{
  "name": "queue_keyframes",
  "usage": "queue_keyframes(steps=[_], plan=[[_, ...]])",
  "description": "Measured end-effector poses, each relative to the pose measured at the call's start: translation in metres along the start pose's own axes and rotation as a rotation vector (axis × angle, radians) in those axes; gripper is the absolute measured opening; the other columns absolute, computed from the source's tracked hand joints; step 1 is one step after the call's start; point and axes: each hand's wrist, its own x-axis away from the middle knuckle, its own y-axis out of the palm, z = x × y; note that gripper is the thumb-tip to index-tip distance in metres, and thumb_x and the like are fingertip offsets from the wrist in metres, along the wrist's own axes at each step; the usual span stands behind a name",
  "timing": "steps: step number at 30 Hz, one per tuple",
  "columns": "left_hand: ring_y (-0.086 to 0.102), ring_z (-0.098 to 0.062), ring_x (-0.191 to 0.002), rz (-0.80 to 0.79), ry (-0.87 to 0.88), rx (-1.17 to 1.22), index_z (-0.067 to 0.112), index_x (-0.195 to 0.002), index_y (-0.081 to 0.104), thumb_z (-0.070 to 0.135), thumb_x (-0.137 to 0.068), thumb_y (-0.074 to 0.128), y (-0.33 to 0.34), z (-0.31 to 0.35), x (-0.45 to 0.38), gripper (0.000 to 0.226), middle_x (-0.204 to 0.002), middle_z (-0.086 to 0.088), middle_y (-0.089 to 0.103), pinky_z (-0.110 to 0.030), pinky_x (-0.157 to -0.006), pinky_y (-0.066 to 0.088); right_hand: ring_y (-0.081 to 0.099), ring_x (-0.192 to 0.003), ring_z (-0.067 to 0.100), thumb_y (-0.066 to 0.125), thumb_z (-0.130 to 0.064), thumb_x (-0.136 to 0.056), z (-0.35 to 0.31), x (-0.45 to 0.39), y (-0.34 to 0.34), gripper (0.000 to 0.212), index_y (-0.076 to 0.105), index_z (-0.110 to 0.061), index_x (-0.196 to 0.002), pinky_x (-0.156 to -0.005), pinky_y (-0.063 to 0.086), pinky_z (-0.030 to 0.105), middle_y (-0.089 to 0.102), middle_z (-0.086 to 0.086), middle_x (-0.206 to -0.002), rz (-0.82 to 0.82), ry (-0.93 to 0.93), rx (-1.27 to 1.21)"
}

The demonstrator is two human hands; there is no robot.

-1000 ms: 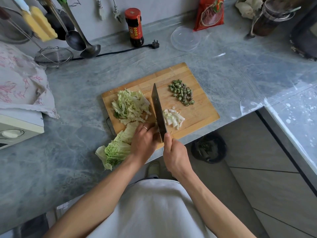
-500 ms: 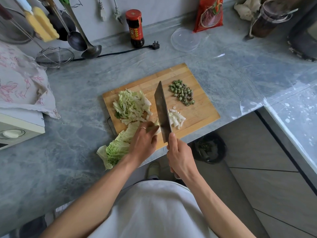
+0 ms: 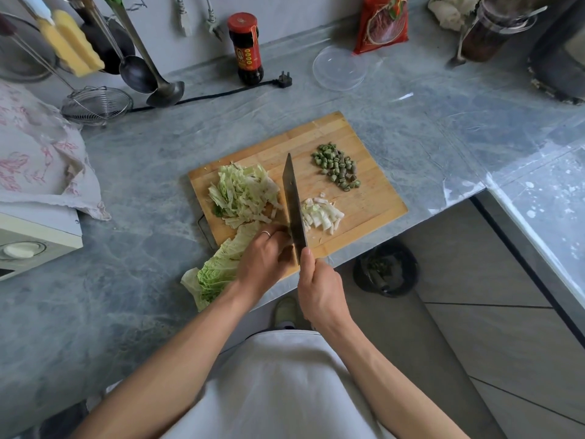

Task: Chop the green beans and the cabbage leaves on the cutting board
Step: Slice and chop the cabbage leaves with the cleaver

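Grey marble kitchen counter, daylit

The countertop (image 3: 411,122) meets a pale wall (image 3: 285,14); grey floor tiles (image 3: 490,312) lie below, with glare at right.

the board (image 3: 373,172) is showing pale matt wood, the knife (image 3: 292,198) dull grey metal, the counter (image 3: 126,172) glossy veined grey stone, the ladle (image 3: 164,90) shiny steel, the lid (image 3: 340,68) clear plastic.
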Motion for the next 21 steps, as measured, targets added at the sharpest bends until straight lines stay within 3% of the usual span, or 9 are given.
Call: queue_keyframes(steps=[3,7,10,12,16,21], plan=[[0.063,-0.023,-0.092,0.000,0.001,-0.005,0.007,-0.086,0.073,0.020,-0.088,0.057,-0.002,0.001,0.000,0.021,-0.096,-0.006,0.070,-0.031,-0.081,0.052,0.052,-0.077,0.027,0.022,-0.051,-0.105,-0.004,0.000,0.009,0.054,0.043,-0.016,-0.070,-0.069,0.036,0.035,0.052,0.003,-0.072,-0.002,0.009,0.018],[0.066,-0.026,-0.088,-0.027,0.059,-0.096,0.006,-0.081,0.071,0.002,-0.083,0.068,-0.001,0.003,-0.001,0.005,-0.085,-0.007,0.070,-0.037,-0.079,0.052,0.048,-0.058,0.014,0.023,-0.047,-0.107,-0.017,-0.012,0.006,0.058,0.046,-0.014,-0.065,-0.054,0.033,0.032,0.051,0.001,-0.063,0.032,-0.011,-0.028],[0.064,-0.023,-0.088,-0.040,0.021,-0.080,0.007,-0.090,0.071,0.000,-0.083,0.069,-0.004,0.004,0.001,0.010,-0.091,-0.007,0.070,-0.029,-0.078,0.050,0.058,-0.050,0.020,0.020,-0.048,-0.107,-0.027,-0.028,0.002,0.062,0.051,-0.015,-0.065,-0.052,0.048,0.032,0.056,0.003,-0.056,0.025,-0.028,-0.095],[0.064,-0.023,-0.090,-0.043,-0.052,-0.044,0.008,-0.095,0.070,0.003,-0.083,0.066,-0.006,0.005,0.002,0.014,-0.099,-0.006,0.069,-0.029,-0.077,0.050,0.059,-0.043,0.020,0.017,-0.052,-0.106,-0.029,-0.036,-0.001,0.066,0.052,-0.012,-0.065,-0.047,0.051,0.033,0.057,0.006,-0.054,0.012,-0.001,-0.121],[0.065,-0.026,-0.092,-0.084,-0.063,-0.103,0.010,-0.097,0.068,0.010,-0.084,0.063,-0.012,0.008,-0.001,0.014,-0.104,-0.005,0.068,-0.033,-0.072,0.052,0.056,-0.041,0.020,0.019,-0.055,-0.105,-0.025,-0.040,-0.013,0.071,0.058,-0.002,-0.080,-0.038,0.042,0.025,0.057,0.011,-0.059,-0.016,0.067,-0.174],[0.063,-0.030,-0.104,-0.092,-0.117,-0.116,0.008,-0.108,0.062,0.032,-0.091,0.052,-0.012,0.009,-0.003,0.031,-0.121,-0.010,0.061,-0.036,-0.079,0.052,0.048,-0.042,0.018,0.023,-0.061,-0.102,-0.009,-0.035,-0.030,0.066,0.057,-0.006,-0.085,-0.047,0.043,0.033,0.050,0.005,-0.058,-0.067,0.121,-0.239]])
